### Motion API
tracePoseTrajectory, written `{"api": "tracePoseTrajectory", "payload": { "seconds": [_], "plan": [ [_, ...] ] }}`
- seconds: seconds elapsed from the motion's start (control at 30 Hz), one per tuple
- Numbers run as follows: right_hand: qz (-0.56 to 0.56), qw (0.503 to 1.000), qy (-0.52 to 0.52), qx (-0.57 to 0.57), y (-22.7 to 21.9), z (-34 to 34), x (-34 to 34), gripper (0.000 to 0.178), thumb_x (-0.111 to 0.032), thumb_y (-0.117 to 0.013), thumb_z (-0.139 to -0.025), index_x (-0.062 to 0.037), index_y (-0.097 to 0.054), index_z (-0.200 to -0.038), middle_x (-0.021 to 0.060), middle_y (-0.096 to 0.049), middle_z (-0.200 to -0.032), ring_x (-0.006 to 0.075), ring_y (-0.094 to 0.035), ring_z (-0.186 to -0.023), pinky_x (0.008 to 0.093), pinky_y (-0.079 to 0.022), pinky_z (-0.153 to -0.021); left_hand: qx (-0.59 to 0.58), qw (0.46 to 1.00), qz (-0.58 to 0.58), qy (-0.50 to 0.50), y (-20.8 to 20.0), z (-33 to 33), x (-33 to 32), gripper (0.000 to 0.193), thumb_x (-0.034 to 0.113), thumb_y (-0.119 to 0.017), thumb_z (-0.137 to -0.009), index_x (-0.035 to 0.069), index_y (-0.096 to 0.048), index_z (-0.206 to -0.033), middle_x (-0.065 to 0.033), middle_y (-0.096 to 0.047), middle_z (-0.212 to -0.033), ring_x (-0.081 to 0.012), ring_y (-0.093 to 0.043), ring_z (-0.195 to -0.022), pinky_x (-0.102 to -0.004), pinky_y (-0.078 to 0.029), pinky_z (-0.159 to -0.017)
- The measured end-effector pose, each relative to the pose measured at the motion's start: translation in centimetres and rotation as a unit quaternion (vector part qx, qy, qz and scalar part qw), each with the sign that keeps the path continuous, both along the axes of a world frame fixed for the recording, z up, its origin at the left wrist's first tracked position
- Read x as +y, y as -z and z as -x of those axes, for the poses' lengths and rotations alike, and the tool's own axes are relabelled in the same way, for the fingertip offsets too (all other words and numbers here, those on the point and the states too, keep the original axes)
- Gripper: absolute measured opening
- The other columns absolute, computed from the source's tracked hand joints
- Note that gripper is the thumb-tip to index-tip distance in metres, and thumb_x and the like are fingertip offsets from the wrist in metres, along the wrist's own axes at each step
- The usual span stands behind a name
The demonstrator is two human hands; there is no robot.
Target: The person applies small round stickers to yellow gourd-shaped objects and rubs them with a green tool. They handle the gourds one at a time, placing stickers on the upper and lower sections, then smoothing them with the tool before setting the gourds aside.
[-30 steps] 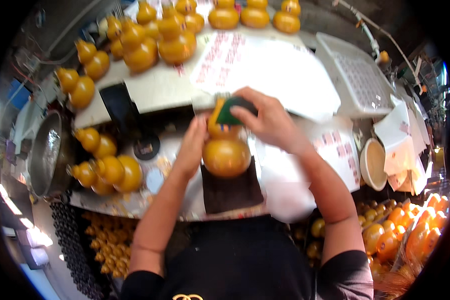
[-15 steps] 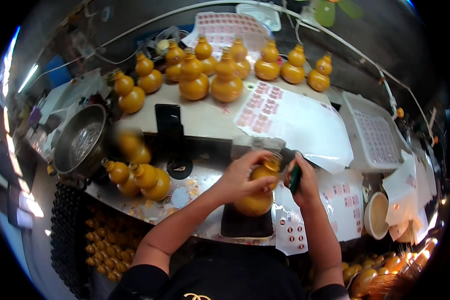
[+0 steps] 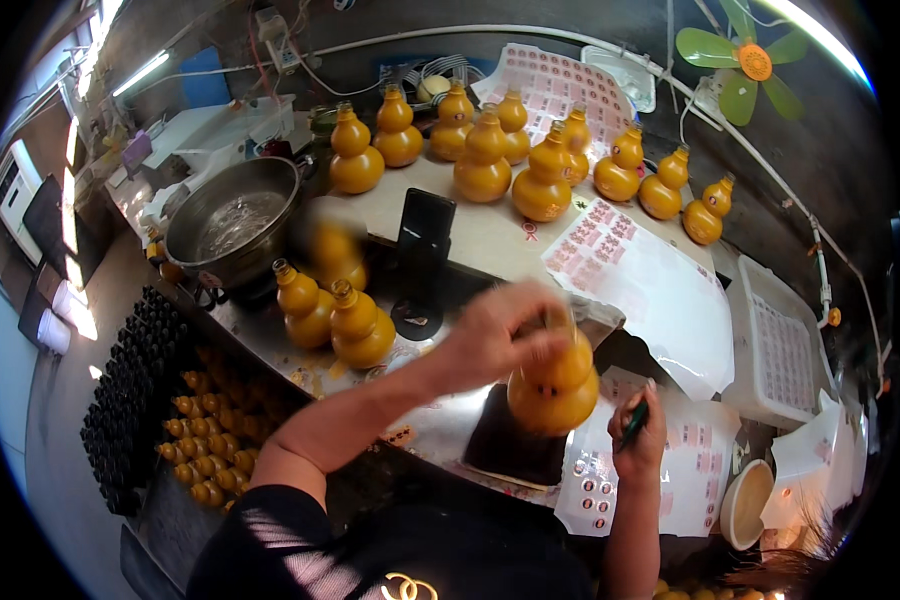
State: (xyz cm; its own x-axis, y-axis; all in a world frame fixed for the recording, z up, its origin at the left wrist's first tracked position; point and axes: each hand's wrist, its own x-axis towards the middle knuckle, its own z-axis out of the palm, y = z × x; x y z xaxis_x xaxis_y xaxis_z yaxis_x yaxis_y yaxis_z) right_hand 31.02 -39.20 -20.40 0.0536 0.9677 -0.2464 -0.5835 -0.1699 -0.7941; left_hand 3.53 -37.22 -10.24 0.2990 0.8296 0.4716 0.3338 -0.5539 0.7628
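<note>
My left hand (image 3: pixel 515 335), blurred by motion, has its fingers closed around the neck of a gourd-shaped bottle (image 3: pixel 555 395), glossy yellow-brown. The bottle is over the far right part of a dark square pad (image 3: pixel 510 455); whether it touches the pad cannot be told. Closed around a slim green tool (image 3: pixel 632 425) is my right hand (image 3: pixel 645 440), apart from the bottle on its right side. The tool's working end is not clear. Below the right hand lies a sheet of small round stickers (image 3: pixel 590 490).
More gourd bottles (image 3: pixel 485 165) stand along the back table, several at left beside a metal pot (image 3: pixel 235 215). A phone (image 3: pixel 425 235) stands upright on a holder. Sticker sheets (image 3: pixel 650 290), a white tray (image 3: pixel 770 340) and a bowl (image 3: pixel 747 505) are at right.
My right hand with the green tool has drawn away from the bottle, toward me. My left hand has shifted to the bottle's neck, and the bottle has moved rightward relative to the pad. The view has tilted.
</note>
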Motion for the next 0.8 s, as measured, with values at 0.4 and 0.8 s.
{"api": "tracePoseTrajectory", "payload": {
  "seconds": [0.4,0.8],
  "plan": [
    [0.018,0.999,0.030,-0.034,1.8,-1.6,-2.2,0.038,-0.033,-0.047,-0.097,-0.0121,-0.043,-0.065,0.0013,-0.038,-0.049,0.0129,-0.039,-0.038,0.0265,-0.030,-0.038,0.144,0.889,-0.311,-0.304,-13.8,15.4,13.3,0.034,0.036,-0.064,-0.089,0.005,-0.063,-0.104,-0.0055,-0.066,-0.094,-0.0143,-0.062,-0.083,-0.0278,-0.049,-0.074],
    [0.045,0.996,0.062,-0.034,2.8,-1.2,-1.2,0.034,-0.031,-0.047,-0.097,-0.0110,-0.045,-0.069,0.0016,-0.041,-0.051,0.0134,-0.040,-0.038,0.0268,-0.031,-0.038,0.244,0.891,-0.125,-0.362,-4.2,20.2,23.3,0.035,0.038,-0.058,-0.088,0.005,-0.063,-0.099,-0.0150,-0.063,-0.098,-0.0347,-0.061,-0.093,-0.0426,-0.048,-0.079]
  ]
}}
